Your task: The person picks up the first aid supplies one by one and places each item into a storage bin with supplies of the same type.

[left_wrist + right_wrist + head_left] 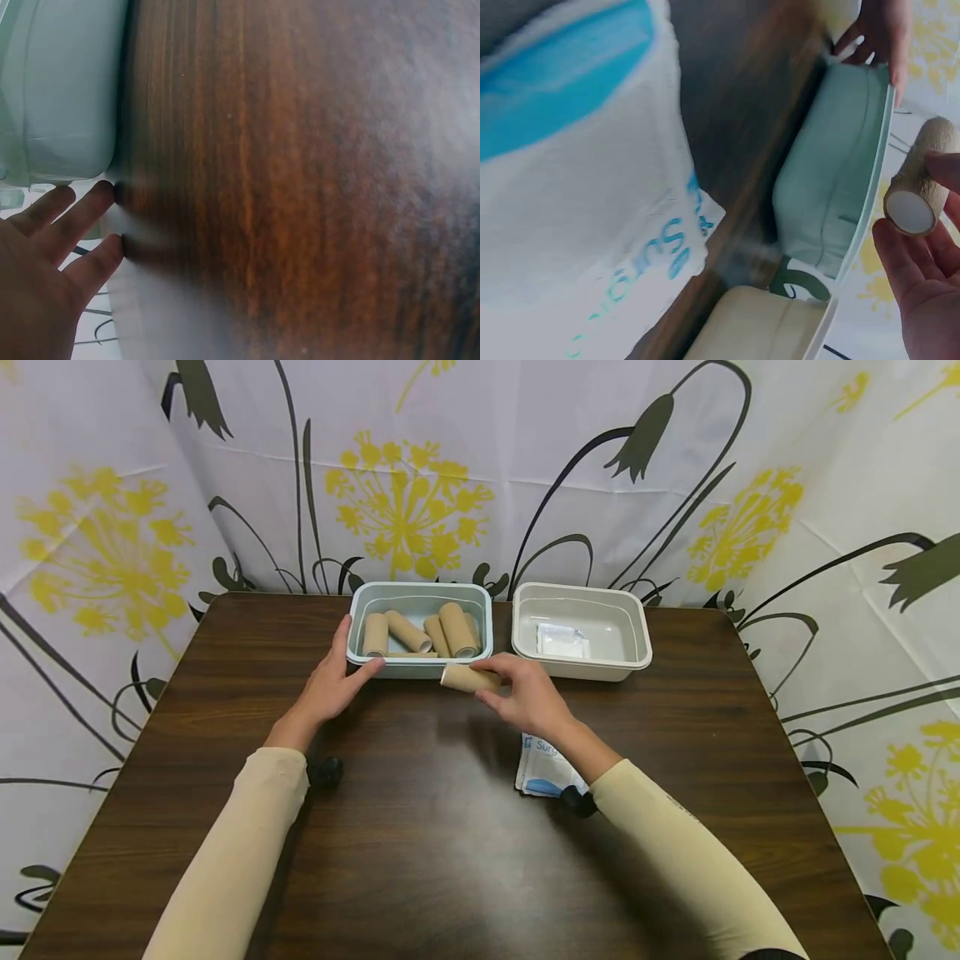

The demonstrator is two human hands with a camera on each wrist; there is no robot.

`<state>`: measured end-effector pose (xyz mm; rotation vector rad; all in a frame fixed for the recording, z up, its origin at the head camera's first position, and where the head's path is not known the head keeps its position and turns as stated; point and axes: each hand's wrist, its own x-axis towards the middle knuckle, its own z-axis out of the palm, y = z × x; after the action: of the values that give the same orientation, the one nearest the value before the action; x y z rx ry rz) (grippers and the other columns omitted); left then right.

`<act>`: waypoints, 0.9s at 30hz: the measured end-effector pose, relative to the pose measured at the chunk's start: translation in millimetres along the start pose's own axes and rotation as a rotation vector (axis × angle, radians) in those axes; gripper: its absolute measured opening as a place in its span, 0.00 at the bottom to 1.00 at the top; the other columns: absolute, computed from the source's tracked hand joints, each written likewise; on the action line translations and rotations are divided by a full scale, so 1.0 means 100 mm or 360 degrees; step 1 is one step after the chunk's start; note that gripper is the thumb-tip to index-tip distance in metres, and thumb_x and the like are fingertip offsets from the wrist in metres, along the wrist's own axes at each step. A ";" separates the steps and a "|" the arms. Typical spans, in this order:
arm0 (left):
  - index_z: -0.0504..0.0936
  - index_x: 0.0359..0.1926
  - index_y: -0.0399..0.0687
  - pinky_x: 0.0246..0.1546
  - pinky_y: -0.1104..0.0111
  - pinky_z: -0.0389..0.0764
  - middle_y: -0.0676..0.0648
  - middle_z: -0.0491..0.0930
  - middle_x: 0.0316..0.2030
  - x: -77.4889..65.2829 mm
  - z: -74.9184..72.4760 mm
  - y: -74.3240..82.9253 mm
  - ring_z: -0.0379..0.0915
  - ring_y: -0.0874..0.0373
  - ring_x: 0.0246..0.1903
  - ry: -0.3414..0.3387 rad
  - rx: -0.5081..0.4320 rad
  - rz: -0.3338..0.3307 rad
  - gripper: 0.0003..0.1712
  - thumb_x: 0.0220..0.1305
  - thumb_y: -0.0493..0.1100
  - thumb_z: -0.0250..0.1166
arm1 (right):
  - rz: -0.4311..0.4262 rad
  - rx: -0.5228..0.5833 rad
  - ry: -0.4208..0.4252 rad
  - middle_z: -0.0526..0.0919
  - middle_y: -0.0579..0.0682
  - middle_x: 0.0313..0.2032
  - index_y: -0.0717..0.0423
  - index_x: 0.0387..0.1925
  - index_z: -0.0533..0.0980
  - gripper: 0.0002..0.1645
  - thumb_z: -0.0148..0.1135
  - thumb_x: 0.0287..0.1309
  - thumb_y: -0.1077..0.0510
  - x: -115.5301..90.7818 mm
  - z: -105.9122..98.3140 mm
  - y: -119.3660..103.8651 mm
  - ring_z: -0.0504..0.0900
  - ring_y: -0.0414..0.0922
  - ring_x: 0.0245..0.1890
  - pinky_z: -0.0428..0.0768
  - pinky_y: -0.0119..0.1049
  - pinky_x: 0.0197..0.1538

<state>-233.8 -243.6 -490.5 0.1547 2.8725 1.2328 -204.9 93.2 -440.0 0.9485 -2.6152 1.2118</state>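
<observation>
My right hand [531, 697] pinches a brown cardboard tube [467, 678] just in front of the pale blue bin [420, 670]. In the right wrist view, the tube [919, 184] shows its round end with a white middle, thumb on one side and fingers on the other. Several similar tubes [459, 631] lie inside the bin. With fingers spread, my left hand [324, 683] rests at the bin's left front corner, its thumb on the front rim. The left wrist view has the left hand [56, 255] with straight fingers beside the bin wall [71, 97].
Right of the blue bin stands a cream bin [581, 670] with a white packet [562, 642] inside. White and blue packets [542, 768] printed "Surg" lie on the dark wood table [405, 843] under my right forearm. A flowered curtain [450, 410] hangs behind the table.
</observation>
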 end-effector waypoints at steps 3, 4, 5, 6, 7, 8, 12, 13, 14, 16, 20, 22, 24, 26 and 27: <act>0.27 0.77 0.70 0.65 0.38 0.49 0.42 0.40 0.77 0.02 0.01 -0.01 0.43 0.37 0.72 -0.0009 -0.0002 -0.0011 0.54 0.66 0.69 0.55 | 0.0024 -0.0020 0.0049 0.83 0.49 0.48 0.56 0.54 0.81 0.22 0.71 0.56 0.62 0.13 0.02 0.04 0.81 0.43 0.45 0.79 0.37 0.49; 0.26 0.76 0.71 0.66 0.38 0.48 0.42 0.40 0.77 0.02 0.01 -0.02 0.43 0.37 0.72 -0.0013 -0.0003 -0.0013 0.54 0.66 0.69 0.55 | 0.0026 -0.0009 0.0071 0.83 0.50 0.49 0.57 0.54 0.81 0.22 0.70 0.56 0.62 0.18 0.04 0.05 0.81 0.43 0.46 0.79 0.39 0.49; 0.26 0.76 0.72 0.66 0.38 0.48 0.42 0.40 0.77 0.03 0.02 -0.02 0.43 0.37 0.72 -0.0017 -0.0004 -0.0015 0.54 0.66 0.69 0.55 | 0.0026 -0.0007 0.0095 0.83 0.51 0.49 0.57 0.54 0.80 0.23 0.70 0.56 0.63 0.22 0.05 0.06 0.81 0.44 0.46 0.80 0.40 0.49; 0.26 0.76 0.72 0.66 0.38 0.48 0.42 0.40 0.77 0.04 0.02 -0.02 0.43 0.37 0.73 -0.0021 -0.0006 -0.0017 0.54 0.66 0.70 0.54 | 0.0025 -0.0008 0.0120 0.83 0.51 0.49 0.58 0.54 0.80 0.23 0.70 0.56 0.63 0.26 0.06 0.07 0.81 0.44 0.45 0.80 0.40 0.49; 0.26 0.76 0.72 0.65 0.38 0.48 0.43 0.39 0.77 0.04 0.02 -0.03 0.42 0.37 0.73 -0.0023 -0.0011 -0.0017 0.54 0.66 0.70 0.54 | 0.0020 -0.0020 0.0144 0.83 0.52 0.49 0.58 0.54 0.80 0.23 0.70 0.56 0.64 0.31 0.07 0.08 0.81 0.45 0.44 0.80 0.40 0.48; 0.26 0.76 0.72 0.65 0.38 0.48 0.43 0.39 0.77 0.05 0.03 -0.03 0.42 0.37 0.73 -0.0026 -0.0012 -0.0021 0.54 0.65 0.70 0.54 | 0.0016 -0.0039 0.0163 0.83 0.52 0.49 0.58 0.55 0.80 0.23 0.70 0.56 0.64 0.35 0.09 0.09 0.80 0.45 0.45 0.79 0.40 0.48; 0.27 0.77 0.69 0.65 0.37 0.47 0.43 0.39 0.77 0.06 0.05 -0.05 0.42 0.37 0.73 -0.0031 -0.0021 -0.0027 0.55 0.65 0.71 0.54 | 0.0001 -0.0156 0.0161 0.82 0.51 0.51 0.57 0.55 0.80 0.23 0.70 0.56 0.62 0.53 0.18 0.09 0.80 0.45 0.48 0.76 0.36 0.51; 0.27 0.77 0.68 0.65 0.37 0.47 0.43 0.39 0.77 0.07 0.05 -0.05 0.42 0.37 0.73 -0.0032 -0.0022 -0.0026 0.55 0.65 0.70 0.54 | -0.0011 -0.0184 0.0140 0.82 0.51 0.52 0.57 0.55 0.80 0.23 0.69 0.57 0.62 0.57 0.21 0.09 0.79 0.45 0.50 0.75 0.36 0.52; 0.27 0.77 0.68 0.65 0.37 0.47 0.43 0.38 0.77 0.07 0.05 -0.06 0.42 0.37 0.73 -0.0033 -0.0021 -0.0027 0.55 0.65 0.70 0.54 | -0.0019 -0.0211 0.0114 0.82 0.51 0.53 0.56 0.56 0.80 0.23 0.69 0.57 0.62 0.61 0.24 0.08 0.79 0.45 0.52 0.74 0.35 0.54; 0.26 0.77 0.68 0.65 0.38 0.47 0.43 0.38 0.77 0.07 0.06 -0.07 0.41 0.37 0.73 -0.0036 -0.0024 -0.0029 0.55 0.66 0.70 0.54 | -0.0047 -0.0274 0.0059 0.82 0.52 0.53 0.56 0.56 0.80 0.23 0.69 0.58 0.61 0.68 0.30 0.07 0.78 0.45 0.54 0.72 0.35 0.57; 0.25 0.76 0.71 0.65 0.37 0.47 0.43 0.38 0.77 0.08 0.07 -0.09 0.41 0.38 0.73 -0.0041 -0.0039 -0.0037 0.54 0.66 0.70 0.54 | -0.0070 -0.0351 -0.0012 0.82 0.52 0.53 0.55 0.56 0.80 0.23 0.68 0.58 0.60 0.79 0.42 0.05 0.77 0.46 0.54 0.71 0.37 0.58; 0.25 0.76 0.71 0.65 0.37 0.47 0.43 0.38 0.77 0.08 0.07 -0.08 0.41 0.37 0.73 -0.0044 -0.0048 -0.0046 0.55 0.66 0.70 0.54 | -0.0069 -0.0333 -0.0018 0.82 0.52 0.53 0.55 0.56 0.80 0.23 0.68 0.58 0.61 0.83 0.47 0.04 0.77 0.46 0.54 0.71 0.36 0.59; 0.25 0.76 0.71 0.65 0.36 0.47 0.42 0.38 0.77 0.09 0.07 -0.08 0.42 0.37 0.73 -0.0046 -0.0046 -0.0052 0.55 0.65 0.71 0.54 | -0.0070 -0.0281 -0.0006 0.82 0.52 0.53 0.55 0.56 0.80 0.22 0.68 0.58 0.61 0.86 0.52 0.04 0.77 0.46 0.54 0.70 0.35 0.59; 0.26 0.76 0.71 0.65 0.36 0.47 0.41 0.39 0.77 0.09 0.07 -0.07 0.43 0.36 0.72 -0.0046 -0.0048 -0.0055 0.55 0.65 0.71 0.54 | -0.0088 -0.0207 0.0006 0.82 0.52 0.53 0.57 0.56 0.80 0.22 0.68 0.58 0.62 0.88 0.56 0.05 0.77 0.46 0.55 0.69 0.32 0.60; 0.26 0.76 0.70 0.64 0.36 0.48 0.41 0.39 0.77 0.09 0.07 -0.07 0.43 0.36 0.72 -0.0046 -0.0048 -0.0054 0.55 0.65 0.70 0.54 | -0.0104 -0.0178 0.0008 0.82 0.53 0.52 0.57 0.55 0.80 0.22 0.68 0.58 0.63 0.89 0.58 0.06 0.77 0.46 0.55 0.69 0.31 0.60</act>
<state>-243.2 -242.5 -500.0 0.1215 2.8183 1.2570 -270.1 9.9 -452.7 1.0003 -2.5951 1.0400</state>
